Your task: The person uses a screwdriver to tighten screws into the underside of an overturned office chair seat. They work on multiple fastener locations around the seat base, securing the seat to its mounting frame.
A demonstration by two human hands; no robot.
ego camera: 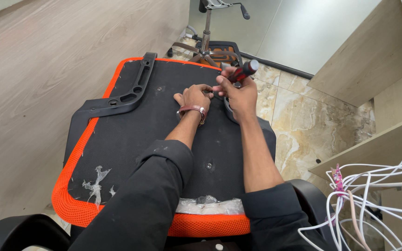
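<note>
Upturned chair seat (131,139): black underside facing up, orange mesh edge around it, resting across a black chair; black armrest bracket (126,90) bolted along the left edge. Right hand (239,90) clamped around a red-and-black screwdriver (244,71), handle tilted up and away, tip hidden behind the fingers near the far right edge of the seat. Left hand (195,95) flat on the seat just beside it, fingers curled together at the same spot, holding nothing visible; whether a screw sits under them cannot be told. Risks, as judged: tip slipping off the fastener toward the left fingers, given how close they lie; seat shifting on its perch under downward pressure; loose white cables (378,195) at right snagging the right elbow.
</note>
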